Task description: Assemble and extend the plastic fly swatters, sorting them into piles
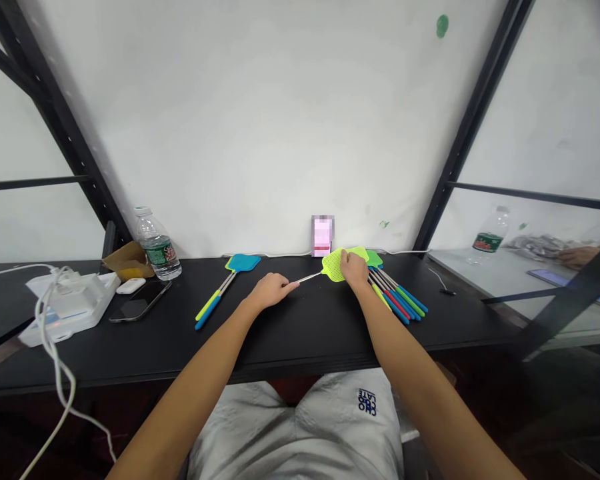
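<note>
A yellow-green fly swatter (333, 265) is stretched between my two hands above the black table. My left hand (271, 291) is closed round its handle end, which is mostly hidden, with the thin metal shaft running out to the right. At the perforated head, my right hand (355, 269) grips the edge with its fingers. Just right of that hand lies a fanned pile of fly swatters (397, 297) with blue, green, red and yellow-green handles. To the left, a blue fly swatter (245, 263) rests partly over a yellow-green fly swatter (207, 305).
A phone (323, 237) leans on the wall behind. At left stand a water bottle (159, 247), an open cardboard box (130, 260), a white case (131, 286), a dark phone (141, 301) and a power strip (73, 307) with cables. Black metal frame posts (470, 127) flank the table.
</note>
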`<state>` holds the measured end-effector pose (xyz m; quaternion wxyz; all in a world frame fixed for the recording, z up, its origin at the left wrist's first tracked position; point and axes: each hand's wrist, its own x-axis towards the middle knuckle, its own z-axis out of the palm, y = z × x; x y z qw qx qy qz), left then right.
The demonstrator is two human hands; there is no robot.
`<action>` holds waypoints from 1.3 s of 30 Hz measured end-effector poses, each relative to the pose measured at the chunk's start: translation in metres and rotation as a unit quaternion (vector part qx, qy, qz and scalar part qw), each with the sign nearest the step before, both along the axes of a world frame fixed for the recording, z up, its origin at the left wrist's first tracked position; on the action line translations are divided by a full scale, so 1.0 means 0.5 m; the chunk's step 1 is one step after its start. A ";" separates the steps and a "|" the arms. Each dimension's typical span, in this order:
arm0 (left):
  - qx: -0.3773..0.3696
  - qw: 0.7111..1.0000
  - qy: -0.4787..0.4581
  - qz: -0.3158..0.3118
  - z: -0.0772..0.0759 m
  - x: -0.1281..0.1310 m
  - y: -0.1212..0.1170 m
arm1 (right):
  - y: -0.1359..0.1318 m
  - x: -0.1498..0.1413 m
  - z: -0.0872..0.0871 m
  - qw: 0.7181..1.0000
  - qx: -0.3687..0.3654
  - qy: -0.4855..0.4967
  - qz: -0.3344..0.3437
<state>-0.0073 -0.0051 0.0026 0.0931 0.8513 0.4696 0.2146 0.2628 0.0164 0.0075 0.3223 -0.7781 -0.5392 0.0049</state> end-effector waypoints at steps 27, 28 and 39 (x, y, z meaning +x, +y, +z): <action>0.005 0.999 0.041 0.003 0.000 0.002 0.000 | 0.000 -0.003 -0.003 1.000 -0.026 0.018 0.001; 0.007 0.999 0.042 0.002 -0.001 0.002 0.000 | 0.000 -0.003 -0.004 0.999 -0.032 0.018 0.001; 0.016 0.999 0.044 -0.003 0.003 0.005 -0.006 | 0.002 -0.003 -0.004 0.998 -0.064 0.018 -0.003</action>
